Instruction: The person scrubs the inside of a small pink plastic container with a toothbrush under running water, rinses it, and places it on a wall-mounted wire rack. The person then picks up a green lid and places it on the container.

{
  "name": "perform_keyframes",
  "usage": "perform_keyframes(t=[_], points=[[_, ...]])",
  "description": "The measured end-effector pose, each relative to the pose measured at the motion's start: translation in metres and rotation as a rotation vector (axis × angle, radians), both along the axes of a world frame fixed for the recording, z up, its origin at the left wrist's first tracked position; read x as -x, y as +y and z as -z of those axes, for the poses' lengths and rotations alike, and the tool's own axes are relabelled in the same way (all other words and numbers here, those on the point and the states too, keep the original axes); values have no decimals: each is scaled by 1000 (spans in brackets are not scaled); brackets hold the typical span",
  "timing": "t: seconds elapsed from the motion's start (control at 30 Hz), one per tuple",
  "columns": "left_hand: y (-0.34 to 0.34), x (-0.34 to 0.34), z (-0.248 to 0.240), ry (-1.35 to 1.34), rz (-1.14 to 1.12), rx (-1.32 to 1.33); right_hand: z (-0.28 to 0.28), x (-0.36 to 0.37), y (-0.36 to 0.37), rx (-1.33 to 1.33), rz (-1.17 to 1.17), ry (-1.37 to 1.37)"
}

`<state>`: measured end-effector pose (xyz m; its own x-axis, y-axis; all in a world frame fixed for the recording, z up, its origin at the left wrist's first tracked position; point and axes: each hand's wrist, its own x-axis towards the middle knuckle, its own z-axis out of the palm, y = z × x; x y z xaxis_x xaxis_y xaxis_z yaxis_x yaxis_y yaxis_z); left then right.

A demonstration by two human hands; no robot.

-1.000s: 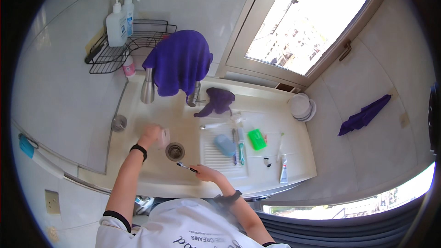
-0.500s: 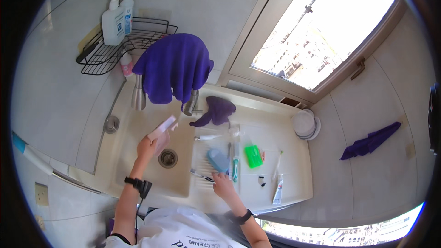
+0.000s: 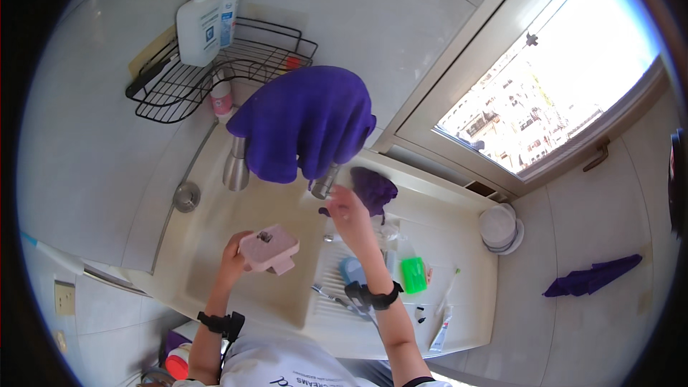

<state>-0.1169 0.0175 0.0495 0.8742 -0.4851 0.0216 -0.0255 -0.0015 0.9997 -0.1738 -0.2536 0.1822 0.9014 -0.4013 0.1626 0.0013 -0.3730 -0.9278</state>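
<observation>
My left hand [image 3: 233, 259] grips a pale pink soap box [image 3: 265, 249] over the sink basin [image 3: 215, 208]. On its upper face is a small dark patch, and a squared part juts out below. My right hand [image 3: 349, 213] reaches up beside the metal tap [image 3: 325, 183], its fingertips near the lever; blur hides whether they touch it. A purple cloth [image 3: 304, 122] drapes over the tap's upper part. Just past my right hand lies a crumpled dark purple cloth [image 3: 374, 190] on the counter.
Right of the basin, a ribbed drainboard holds a blue case [image 3: 351, 269], toothbrushes [image 3: 337, 297], a bright green box [image 3: 413, 274] and a toothpaste tube [image 3: 441, 331]. White round containers [image 3: 499, 228] stand at the right. Above left, a wire rack [image 3: 236, 64] carries a pump bottle [image 3: 198, 29] and spray bottle [image 3: 228, 7].
My right hand has left the toothbrush on the drainboard and moved up to the tap. My left hand has lowered and turned the pink soap box. The whole view has shifted.
</observation>
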Motion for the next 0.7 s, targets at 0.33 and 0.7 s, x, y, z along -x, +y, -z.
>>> perform_keyframes(t=[0.33,0.7], points=[[-23,-29,-83,-522,-220,-162,-3,-83,56,-1193,-76,-307],[-66,-45,-123,-814,-326,-347,-3,-20,77,408,52,81]])
